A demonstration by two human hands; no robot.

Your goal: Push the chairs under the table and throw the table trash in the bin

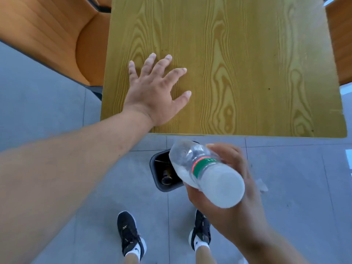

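Note:
My right hand (236,180) grips a clear plastic bottle (207,172) with a green and red label, held tilted over the floor just in front of the table's near edge. Directly beneath it stands a small dark bin (158,168), with some trash visible inside. My left hand (156,92) rests flat with fingers spread on the yellow wood-grain table (247,63), near its left front corner. An orange chair (47,39) stands at the table's left side, its seat partly under the tabletop. Another orange chair (341,44) shows at the right edge.
Grey floor tiles surround the table. My two feet in black shoes (131,233) stand behind the bin. A small pale scrap (262,185) lies on the floor right of my right hand.

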